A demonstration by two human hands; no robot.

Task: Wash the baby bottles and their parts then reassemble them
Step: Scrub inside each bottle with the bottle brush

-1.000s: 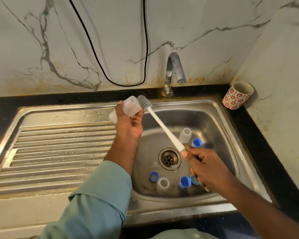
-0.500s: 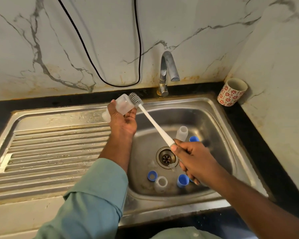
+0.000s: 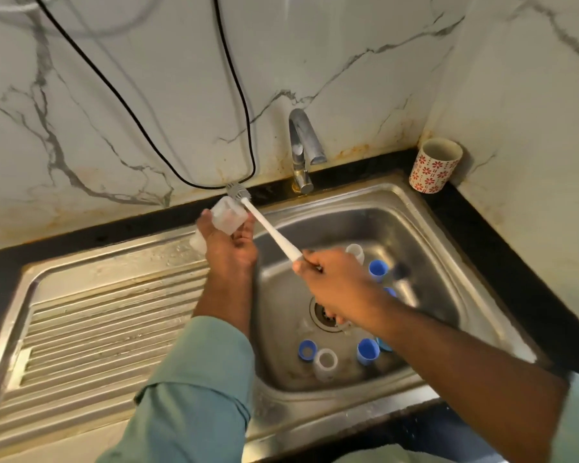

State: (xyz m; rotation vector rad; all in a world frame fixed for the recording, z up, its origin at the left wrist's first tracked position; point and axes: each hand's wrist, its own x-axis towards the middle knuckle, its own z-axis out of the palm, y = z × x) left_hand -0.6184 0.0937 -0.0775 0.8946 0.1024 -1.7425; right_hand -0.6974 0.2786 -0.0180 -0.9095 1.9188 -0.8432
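Of the hands, the right point(image 3: 328, 282) grips the white plastic bottle brush point(image 3: 269, 228), its grey bristle head now drawn out past the small clear plastic baby bottle point(image 3: 228, 217) the left point(image 3: 229, 245) holds over the steel sink point(image 3: 455, 262), so scrubbing seems paused
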